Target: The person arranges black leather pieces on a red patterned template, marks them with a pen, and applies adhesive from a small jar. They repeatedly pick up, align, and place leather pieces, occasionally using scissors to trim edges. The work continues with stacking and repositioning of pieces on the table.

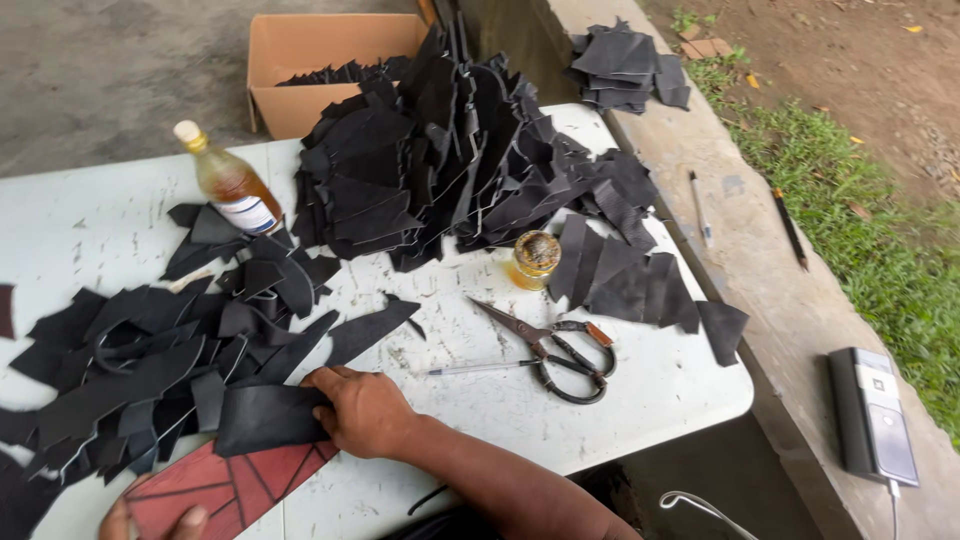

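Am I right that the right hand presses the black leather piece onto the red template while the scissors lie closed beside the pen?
Not quite. In the head view the scissors lie open, blades spread, beside the pen. The right hand does press the black leather piece onto the red template.

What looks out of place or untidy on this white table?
The bottle lies tilted against black scraps instead of standing. One black piece hangs over the table's right edge. The table's surface looks scratched and stained.

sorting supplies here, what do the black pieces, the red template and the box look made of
Black pieces: probably leather or rubbery sheet, matte, curling at the edges. Red template: stiff board, dull red with drawn lines. Box: plain brown cardboard.
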